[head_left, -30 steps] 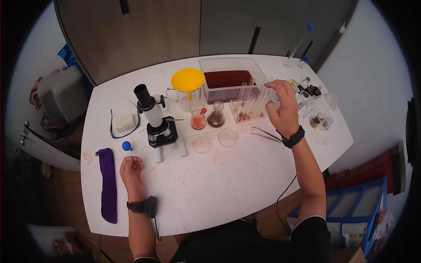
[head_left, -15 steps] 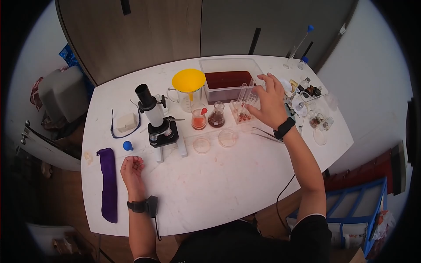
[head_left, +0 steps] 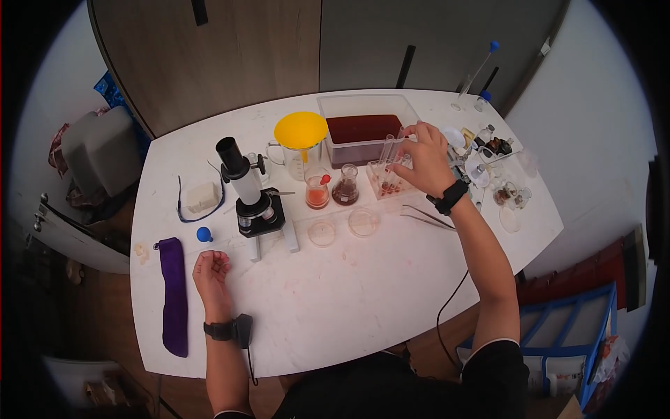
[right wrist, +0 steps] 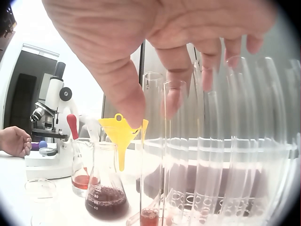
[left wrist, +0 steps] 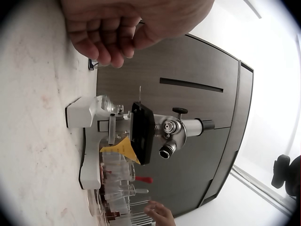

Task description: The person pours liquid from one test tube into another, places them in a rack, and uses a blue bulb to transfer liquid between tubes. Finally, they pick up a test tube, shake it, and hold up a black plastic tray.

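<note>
My right hand (head_left: 426, 157) is over the test tube rack (head_left: 380, 190), which stands with several clear tubes in it. In the right wrist view a test tube (right wrist: 151, 176) with a little red liquid at its bottom stands upright between my spread thumb and forefinger; the other fingers hang loosely behind, overlapping the tubes' tops. My left hand (head_left: 211, 276) lies at the table's left side with its fingers loosely curled and nothing in them. Nearest to it are a blue rubber bulb (head_left: 204, 234) and a purple cloth pouch (head_left: 174, 300).
A microscope (head_left: 255, 202) stands left of two flasks, one with orange-red liquid (head_left: 317, 200), one with dark red liquid (head_left: 345, 192). Behind are a yellow funnel (head_left: 300, 128) in a beaker and a tub (head_left: 335, 155) of red liquid. Petri dishes (head_left: 363, 222) and tweezers (head_left: 429, 218) lie in front.
My right hand has moved left and come in closer to the tubes at the rack, its thumb and forefinger drawing nearer each other. My left hand has stayed in place.
</note>
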